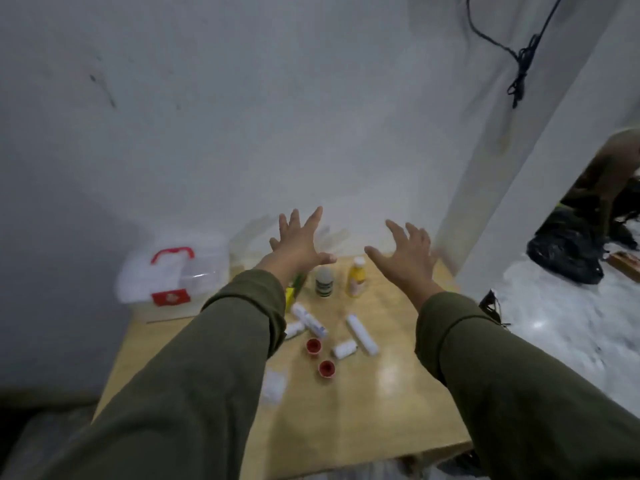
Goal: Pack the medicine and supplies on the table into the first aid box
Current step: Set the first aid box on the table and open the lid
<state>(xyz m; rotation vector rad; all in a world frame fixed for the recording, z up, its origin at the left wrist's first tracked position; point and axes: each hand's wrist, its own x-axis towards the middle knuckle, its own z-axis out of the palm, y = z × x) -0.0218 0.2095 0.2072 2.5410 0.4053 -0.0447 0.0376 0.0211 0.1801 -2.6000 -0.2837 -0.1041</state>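
Observation:
A clear first aid box point(173, 275) with a red handle and red latch sits shut at the far left corner of the wooden table point(398, 393). My left hand point(299, 242) and my right hand point(407, 254) are stretched out above the table's far edge, fingers spread, holding nothing. Below them stand a white bottle point(324, 281) and a yellow bottle point(356, 277). Nearer lie white bandage rolls point(362, 334), a white tube point(309, 320), two small red-capped pots point(314, 346) and a clear packet point(273, 386). A yellow-green item point(292, 292) is partly hidden by my left sleeve.
White walls rise behind and to the left of the table. A white pillar point(519, 188) stands at the right, with black bags point(568, 251) on the pale floor beyond it. Black cords point(519, 64) hang on the wall at the upper right.

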